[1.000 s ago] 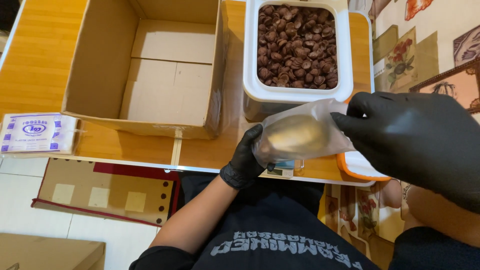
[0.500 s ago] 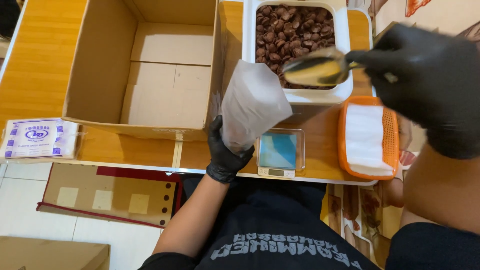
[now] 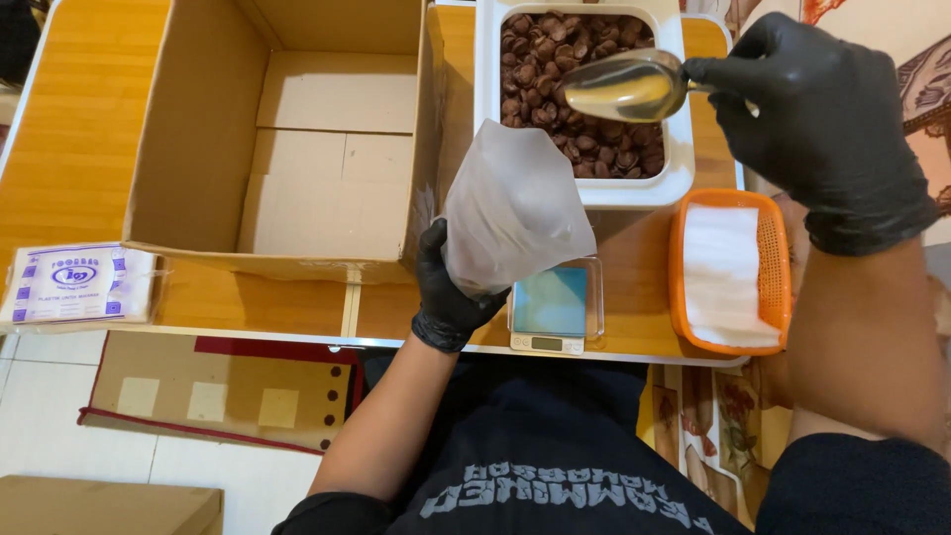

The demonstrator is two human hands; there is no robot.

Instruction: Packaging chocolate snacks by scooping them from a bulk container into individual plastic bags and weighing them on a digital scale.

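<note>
My left hand (image 3: 448, 293), in a black glove, grips a clear plastic bag (image 3: 510, 206) and holds it upright with its mouth open above the table's front edge. My right hand (image 3: 817, 119), also gloved in black, holds a metal scoop (image 3: 626, 85) over the white tub (image 3: 487, 89) of small brown cup-shaped snacks (image 3: 540, 59). The scoop's bowl looks empty and hovers above the snacks. A small digital scale (image 3: 552, 307) with a clear tray sits just right of the bag.
A large empty cardboard box (image 3: 198, 129) stands open on the left of the wooden table (image 3: 69, 129). An orange basket (image 3: 778, 277) with white sheets lies at the right. A pack of plastic bags (image 3: 74, 282) rests at the left edge.
The scoop has come out of the bag and moved up and right over the tub. My left hand has raised the bag upright, which uncovers the scale.
</note>
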